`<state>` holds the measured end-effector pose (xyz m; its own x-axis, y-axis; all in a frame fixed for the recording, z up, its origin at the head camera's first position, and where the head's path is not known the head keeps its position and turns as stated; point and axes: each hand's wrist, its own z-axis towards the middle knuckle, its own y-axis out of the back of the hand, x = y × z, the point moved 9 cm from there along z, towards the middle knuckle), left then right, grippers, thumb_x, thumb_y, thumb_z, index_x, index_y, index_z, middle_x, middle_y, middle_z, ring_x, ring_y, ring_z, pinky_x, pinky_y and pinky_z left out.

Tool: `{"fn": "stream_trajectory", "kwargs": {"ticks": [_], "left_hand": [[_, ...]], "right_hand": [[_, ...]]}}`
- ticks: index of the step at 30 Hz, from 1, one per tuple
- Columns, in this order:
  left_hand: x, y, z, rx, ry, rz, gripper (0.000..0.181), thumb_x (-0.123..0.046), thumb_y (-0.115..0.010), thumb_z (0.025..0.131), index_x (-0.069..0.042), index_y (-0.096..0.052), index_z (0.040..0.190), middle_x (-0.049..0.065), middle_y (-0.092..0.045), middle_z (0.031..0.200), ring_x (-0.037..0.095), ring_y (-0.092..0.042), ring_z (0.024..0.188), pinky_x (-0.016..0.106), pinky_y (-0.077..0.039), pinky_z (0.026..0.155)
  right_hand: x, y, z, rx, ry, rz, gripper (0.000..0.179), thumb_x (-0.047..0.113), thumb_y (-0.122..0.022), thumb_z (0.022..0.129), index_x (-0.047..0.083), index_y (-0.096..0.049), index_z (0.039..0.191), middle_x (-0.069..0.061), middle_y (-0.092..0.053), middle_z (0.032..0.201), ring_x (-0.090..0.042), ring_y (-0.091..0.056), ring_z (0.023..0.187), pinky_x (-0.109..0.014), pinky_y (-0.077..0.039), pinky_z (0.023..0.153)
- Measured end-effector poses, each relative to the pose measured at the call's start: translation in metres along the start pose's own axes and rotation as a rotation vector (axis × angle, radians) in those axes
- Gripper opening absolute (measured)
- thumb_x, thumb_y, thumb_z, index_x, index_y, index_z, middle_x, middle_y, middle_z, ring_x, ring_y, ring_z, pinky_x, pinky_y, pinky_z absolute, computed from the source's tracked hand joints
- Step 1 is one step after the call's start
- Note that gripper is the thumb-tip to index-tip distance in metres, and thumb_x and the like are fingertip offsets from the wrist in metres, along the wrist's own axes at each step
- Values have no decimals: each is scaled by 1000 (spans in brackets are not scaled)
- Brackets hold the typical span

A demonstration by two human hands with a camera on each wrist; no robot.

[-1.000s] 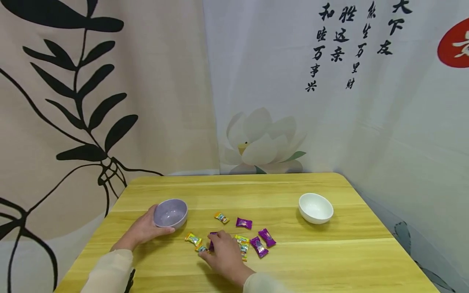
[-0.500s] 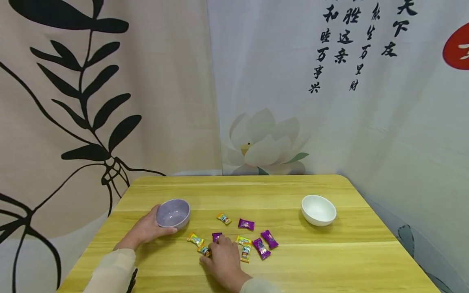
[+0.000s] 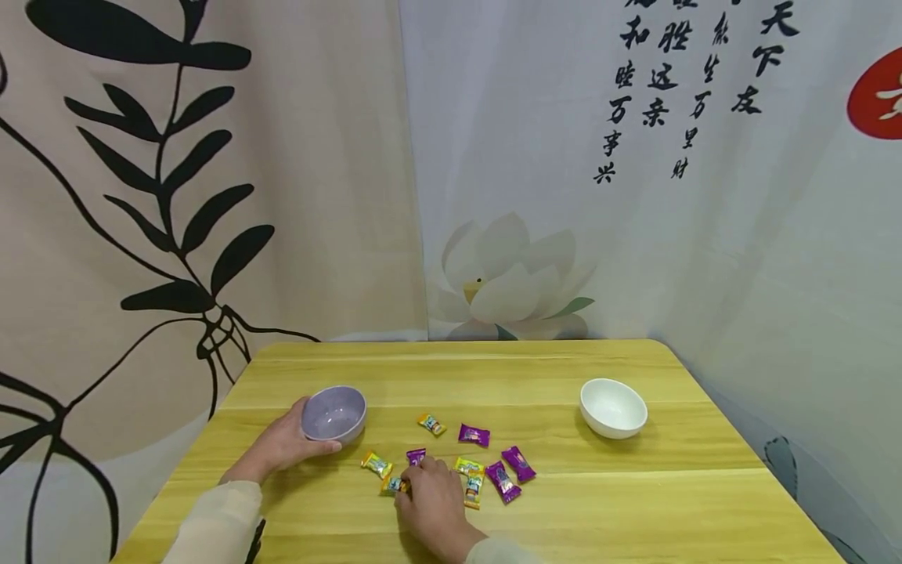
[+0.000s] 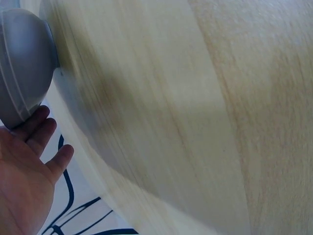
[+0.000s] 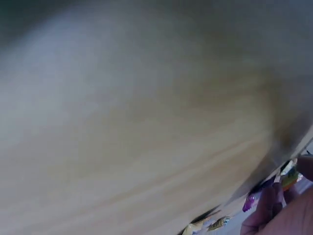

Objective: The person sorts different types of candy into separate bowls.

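The yellow candy (image 3: 392, 486) lies at the fingertips of the right hand (image 3: 437, 505), left of the table's (image 3: 599, 509) middle line. Since half a second ago the thumb has drawn in towards the fingers and the candy has turned a little. I take this as a pinch closing on its right end; no lift shows, so the work appears to be at the point of picking up.

The right hand reaches in from the near edge, back upward, fingers curled down. A purple candy (image 3: 416, 455) pokes out just beyond its fingertips, and a second yellow candy (image 3: 377, 464) lies just to the left. On the hand's other side, two yellow wrappers (image 3: 474, 487) overlap beside a pair of purple ones (image 3: 503, 482).

Towards the left edge, the left hand (image 3: 282, 445) grips the purple bowl (image 3: 334, 415), thumb along its near side; this hold has stayed unchanged. The white bowl (image 3: 613, 409) stands towards the right edge, well apart from both hands.
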<state>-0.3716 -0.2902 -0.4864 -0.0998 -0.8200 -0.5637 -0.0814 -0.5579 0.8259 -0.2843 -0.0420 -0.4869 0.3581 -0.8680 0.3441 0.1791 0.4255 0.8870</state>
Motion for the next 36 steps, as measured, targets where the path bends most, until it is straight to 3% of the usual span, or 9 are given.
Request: {"fn": "stream_trajectory", "kwargs": {"ticks": [6, 14, 25, 36], "left_hand": [[2, 0, 2, 5, 15, 5, 123, -57, -84, 70, 9, -18, 150, 38, -40, 141, 53, -46, 124, 65, -40, 97], [0, -3, 4, -5, -15, -1, 122, -56, -85, 70, 9, -19, 149, 38, -41, 140, 53, -47, 122, 64, -41, 96], [2, 1, 1, -6, -19, -15, 119, -55, -84, 71, 10, -21, 148, 38, -45, 137, 51, -50, 120, 62, -43, 95], [1, -1, 3, 21, -8, -2, 120, -56, -82, 74, 12, -17, 148, 40, -41, 139, 52, -49, 121, 61, -43, 94]], "right_hand": [[-2, 17, 13, -63, 2, 43, 22, 32, -79, 83, 18, -76, 99, 2, -65, 91, -16, -59, 81, -33, -44, 68], [0, 29, 45, -129, 12, 125, 21, 30, -79, 85, 16, -77, 101, 3, -66, 91, -14, -61, 83, -33, -49, 72], [31, 27, 89, -106, 34, 111, 23, 36, -76, 88, 19, -77, 104, 7, -65, 93, -10, -60, 87, -30, -50, 77], [46, 14, 113, -46, 31, 45, 26, 40, -74, 89, 23, -77, 109, 9, -65, 97, -9, -59, 93, -29, -49, 84]]}}
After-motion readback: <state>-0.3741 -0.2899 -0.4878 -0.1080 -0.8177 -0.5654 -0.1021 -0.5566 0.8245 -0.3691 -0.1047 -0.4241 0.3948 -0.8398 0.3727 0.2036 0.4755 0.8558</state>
